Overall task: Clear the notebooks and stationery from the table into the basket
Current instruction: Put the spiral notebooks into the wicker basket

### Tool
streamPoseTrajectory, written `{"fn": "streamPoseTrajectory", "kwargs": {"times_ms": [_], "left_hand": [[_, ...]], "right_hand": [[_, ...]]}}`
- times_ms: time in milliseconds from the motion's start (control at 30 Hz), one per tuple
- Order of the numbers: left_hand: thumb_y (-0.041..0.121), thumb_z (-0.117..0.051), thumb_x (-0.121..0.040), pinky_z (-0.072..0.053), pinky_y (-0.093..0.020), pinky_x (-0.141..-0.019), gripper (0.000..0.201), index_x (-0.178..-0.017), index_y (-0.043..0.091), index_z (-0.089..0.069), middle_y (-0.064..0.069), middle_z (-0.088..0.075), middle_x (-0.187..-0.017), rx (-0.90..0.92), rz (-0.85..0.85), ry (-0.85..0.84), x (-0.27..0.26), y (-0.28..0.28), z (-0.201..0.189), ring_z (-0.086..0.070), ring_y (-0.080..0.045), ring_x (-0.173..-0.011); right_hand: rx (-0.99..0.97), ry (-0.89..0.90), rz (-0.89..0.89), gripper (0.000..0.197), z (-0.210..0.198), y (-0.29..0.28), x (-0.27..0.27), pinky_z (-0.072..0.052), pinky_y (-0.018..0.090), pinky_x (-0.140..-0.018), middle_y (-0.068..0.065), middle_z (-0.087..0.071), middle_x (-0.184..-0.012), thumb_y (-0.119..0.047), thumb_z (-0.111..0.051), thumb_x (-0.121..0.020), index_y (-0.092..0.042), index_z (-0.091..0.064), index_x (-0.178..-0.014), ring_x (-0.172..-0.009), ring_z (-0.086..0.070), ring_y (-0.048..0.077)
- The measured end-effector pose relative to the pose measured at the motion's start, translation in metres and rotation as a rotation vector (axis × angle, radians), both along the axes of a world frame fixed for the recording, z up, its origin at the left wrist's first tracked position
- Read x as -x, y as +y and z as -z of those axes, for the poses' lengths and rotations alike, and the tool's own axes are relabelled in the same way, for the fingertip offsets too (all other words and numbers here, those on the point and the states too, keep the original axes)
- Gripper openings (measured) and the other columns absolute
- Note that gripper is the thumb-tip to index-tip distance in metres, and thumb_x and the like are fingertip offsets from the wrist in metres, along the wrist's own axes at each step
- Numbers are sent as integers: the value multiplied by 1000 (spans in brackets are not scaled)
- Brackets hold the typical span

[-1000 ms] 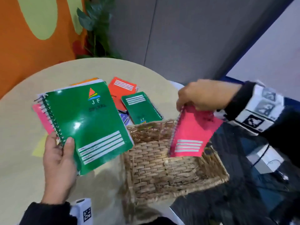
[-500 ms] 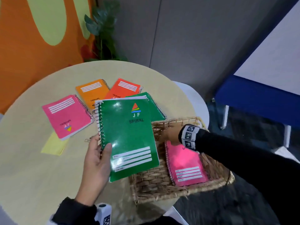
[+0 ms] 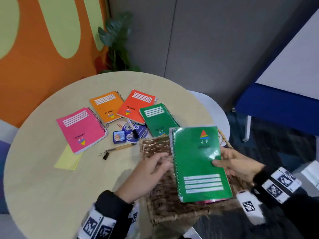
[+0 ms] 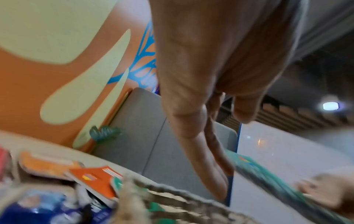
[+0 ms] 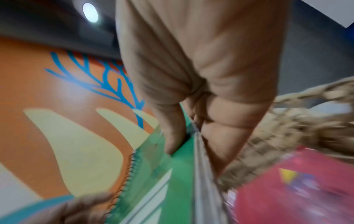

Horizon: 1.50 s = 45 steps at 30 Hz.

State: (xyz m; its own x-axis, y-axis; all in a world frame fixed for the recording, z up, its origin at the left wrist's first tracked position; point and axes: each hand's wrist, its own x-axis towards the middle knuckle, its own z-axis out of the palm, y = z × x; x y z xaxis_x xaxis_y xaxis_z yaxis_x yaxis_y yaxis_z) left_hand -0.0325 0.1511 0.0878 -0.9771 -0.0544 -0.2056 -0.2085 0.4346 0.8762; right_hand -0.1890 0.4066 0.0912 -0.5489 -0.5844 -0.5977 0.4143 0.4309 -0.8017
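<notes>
A large green spiral notebook (image 3: pixel 198 163) hangs low over the wicker basket (image 3: pixel 155 202) at the table's near right edge. My right hand (image 3: pixel 222 163) pinches its right edge, thumb on the cover and fingers underneath, as the right wrist view shows for the right hand (image 5: pixel 191 148). My left hand (image 3: pixel 162 163) is stretched flat beside the spiral binding and holds nothing. A pink notebook (image 5: pixel 296 189) lies in the basket under the green one. On the table lie pink (image 3: pixel 81 128), orange (image 3: pixel 107 106), red (image 3: pixel 136 104) and small green (image 3: pixel 158 119) notebooks.
Between the notebooks and the basket lie a blue tin (image 3: pixel 119 137), a black marker (image 3: pixel 133 128), a pen (image 3: pixel 120 147), a binder clip (image 3: pixel 105 156) and a yellow sticky pad (image 3: pixel 67 159). A plant (image 3: pixel 117 40) stands behind the round table (image 3: pixel 51 195).
The large green notebook has passed from my left hand to my right and moved right, over the basket. My left hand let go. The pink notebook now lies in the basket.
</notes>
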Motion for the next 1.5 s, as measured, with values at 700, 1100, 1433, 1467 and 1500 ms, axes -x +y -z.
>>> {"fn": "streamPoseTrajectory", "kwargs": {"times_ms": [700,1100,1433,1467,1500], "left_hand": [[6,-59,-91,-54,-42,-97,60,-144,26,-40,-11,-44,-144,1140,90,-274,83,-236,78,-41,-28,-132],[13,-58,-93,-41,-44,-104,61,-149,26,-35,-11,-26,-153,1332,382,-328,120,-258,98,-25,-30,-140],[1,-51,-93,-28,-48,-113,33,-119,15,-66,-9,-69,-113,1326,383,-250,102,-282,45,-55,-31,-116],[2,-62,-86,-36,-47,-110,27,-107,16,-72,-7,-72,-103,1333,364,-212,96,-286,37,-60,-29,-108],[5,-76,-72,-48,-42,-101,21,-87,19,-77,-3,-75,-86,1332,344,-163,89,-289,28,-66,-26,-93]], "right_hand": [[-816,837,-485,28,-27,-82,39,-43,23,-58,-10,-56,-58,-44,-60,-85,-27,-55,-62,-66,-58,12],[-624,920,-508,31,-23,-260,113,-40,24,-74,9,-68,-109,-36,-62,-85,-14,-65,-107,-85,-55,18],[-592,826,-466,45,63,-460,160,-43,38,-99,16,-53,-133,-28,-55,-89,-4,-48,-127,-121,-51,32],[-612,810,-443,53,71,-473,161,-37,40,-107,19,-43,-142,-31,-52,-92,-3,-40,-135,-131,-42,32],[-653,783,-440,64,80,-484,164,-28,43,-114,19,-28,-151,-37,-48,-94,-2,-26,-143,-139,-30,33]]}}
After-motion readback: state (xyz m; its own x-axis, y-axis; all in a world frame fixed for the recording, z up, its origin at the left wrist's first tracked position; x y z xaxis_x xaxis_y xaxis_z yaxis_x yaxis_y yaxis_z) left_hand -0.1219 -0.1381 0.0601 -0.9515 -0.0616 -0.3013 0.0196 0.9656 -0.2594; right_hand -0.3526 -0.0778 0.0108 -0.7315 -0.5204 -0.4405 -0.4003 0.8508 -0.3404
